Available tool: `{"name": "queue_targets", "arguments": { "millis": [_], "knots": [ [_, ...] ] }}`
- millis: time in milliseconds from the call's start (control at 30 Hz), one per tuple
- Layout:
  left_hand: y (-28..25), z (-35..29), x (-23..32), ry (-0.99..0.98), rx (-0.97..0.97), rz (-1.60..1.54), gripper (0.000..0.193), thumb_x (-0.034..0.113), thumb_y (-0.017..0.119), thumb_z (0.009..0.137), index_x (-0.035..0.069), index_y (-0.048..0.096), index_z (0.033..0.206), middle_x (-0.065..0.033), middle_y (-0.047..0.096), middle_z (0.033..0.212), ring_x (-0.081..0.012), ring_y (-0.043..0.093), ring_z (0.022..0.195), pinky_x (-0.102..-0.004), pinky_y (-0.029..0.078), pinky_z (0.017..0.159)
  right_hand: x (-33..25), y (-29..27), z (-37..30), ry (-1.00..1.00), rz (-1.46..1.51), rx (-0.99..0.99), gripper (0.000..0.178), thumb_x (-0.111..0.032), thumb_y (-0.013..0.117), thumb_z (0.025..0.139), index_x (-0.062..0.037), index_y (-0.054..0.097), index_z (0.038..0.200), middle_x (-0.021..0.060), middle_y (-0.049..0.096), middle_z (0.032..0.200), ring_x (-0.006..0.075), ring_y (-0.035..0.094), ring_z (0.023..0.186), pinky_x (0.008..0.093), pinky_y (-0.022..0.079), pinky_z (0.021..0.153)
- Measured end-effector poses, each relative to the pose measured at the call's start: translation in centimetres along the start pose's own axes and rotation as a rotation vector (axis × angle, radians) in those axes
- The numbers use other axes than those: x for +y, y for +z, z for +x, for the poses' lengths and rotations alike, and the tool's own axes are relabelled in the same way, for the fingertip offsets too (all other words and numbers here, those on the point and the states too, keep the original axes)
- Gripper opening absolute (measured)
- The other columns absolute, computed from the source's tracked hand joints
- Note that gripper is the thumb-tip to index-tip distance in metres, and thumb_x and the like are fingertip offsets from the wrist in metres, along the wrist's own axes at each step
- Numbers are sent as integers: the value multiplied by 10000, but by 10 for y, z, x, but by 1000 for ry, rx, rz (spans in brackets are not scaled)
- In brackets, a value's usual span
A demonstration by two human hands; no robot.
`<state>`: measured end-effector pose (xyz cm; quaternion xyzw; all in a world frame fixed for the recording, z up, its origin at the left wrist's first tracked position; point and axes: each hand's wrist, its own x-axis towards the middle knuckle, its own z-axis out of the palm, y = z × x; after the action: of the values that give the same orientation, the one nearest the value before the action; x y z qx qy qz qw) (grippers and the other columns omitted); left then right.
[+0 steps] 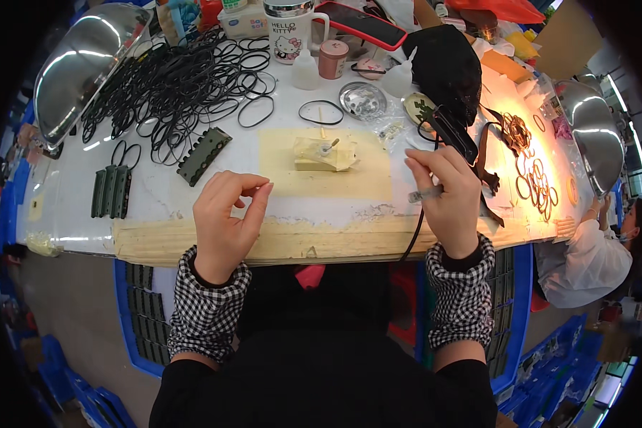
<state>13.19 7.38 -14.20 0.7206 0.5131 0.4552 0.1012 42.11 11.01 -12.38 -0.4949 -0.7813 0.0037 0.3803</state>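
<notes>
The white surface has a tan front edge and carries a pile of black bands at the far left. The taped yellow block sits at center, beyond and between the hands. Left hand: thumb and forefinger tips close together; contact cannot be told. The nearest green ribbed part lies beyond it. Right hand: fingers bent, beside a black cord; grip cannot be determined.

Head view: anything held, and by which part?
Left hand: nothing visible in its grip. Right hand: small translucent grey piece against it; whether held or worn, I can't tell.
</notes>
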Motion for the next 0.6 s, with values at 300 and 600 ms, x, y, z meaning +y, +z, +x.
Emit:
{"name": "queue_targets", "arguments": {
  "millis": [300,600],
  "knots": [
    [26,-25,28,18,-180,-173,65,-2,703,771,35,664,808,-40,613,702,-162,547,619,-263,407,515,-25,60,40,-36,275,-139,108,-162,694,826,-63,655,844,62,600,790,232,644,671,345,476,572],
    [60,-20,45,56,-321,-259,89,6,682,797,16,669,885,-78,592,721,-203,568,629,-293,459,548,-35,32,31,89,425,39,72,-58,695,820,-26,651,867,73,606,792,165,609,646,255,450,507]
  ]
}}
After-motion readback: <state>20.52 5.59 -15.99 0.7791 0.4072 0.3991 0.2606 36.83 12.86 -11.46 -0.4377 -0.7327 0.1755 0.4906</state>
